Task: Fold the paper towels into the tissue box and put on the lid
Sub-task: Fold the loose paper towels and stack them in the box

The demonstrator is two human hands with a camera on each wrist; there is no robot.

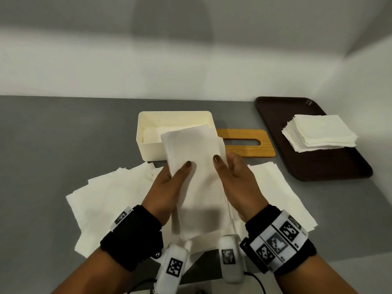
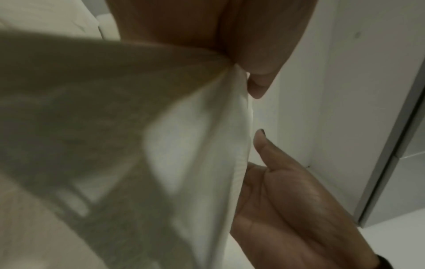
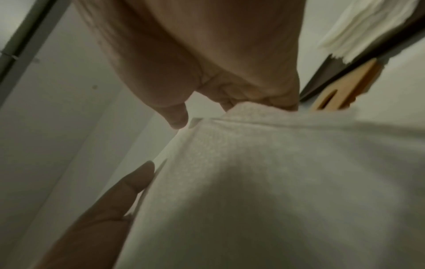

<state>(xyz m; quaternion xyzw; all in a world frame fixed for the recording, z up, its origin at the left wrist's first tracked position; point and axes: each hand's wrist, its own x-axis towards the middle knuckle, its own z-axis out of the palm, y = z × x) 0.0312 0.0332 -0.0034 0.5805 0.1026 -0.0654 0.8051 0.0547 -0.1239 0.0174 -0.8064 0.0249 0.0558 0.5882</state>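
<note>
Sheets (image 1: 101, 200) lie spread at nine o'clock. Left hand (image 1: 167, 187) pinches the folded towel's (image 1: 197, 170) left edge, thumb on top; right hand (image 1: 239, 183) pinches its right edge likewise. Towel hangs above the table, its far end over the open tissue box (image 1: 148, 145) at twelve. Thin and limp, it will likely sag; hold both long edges. Lid (image 1: 252, 150) waits at two o'clock.

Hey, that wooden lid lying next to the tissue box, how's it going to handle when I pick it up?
The wooden lid looks like a flat, rigid board, so it should probably stay stiff rather than flex. It lies flat on the table, so it likely won't roll or tip. Its long slot and thin edge may offer a finger hold; it seems light for its size.
</note>
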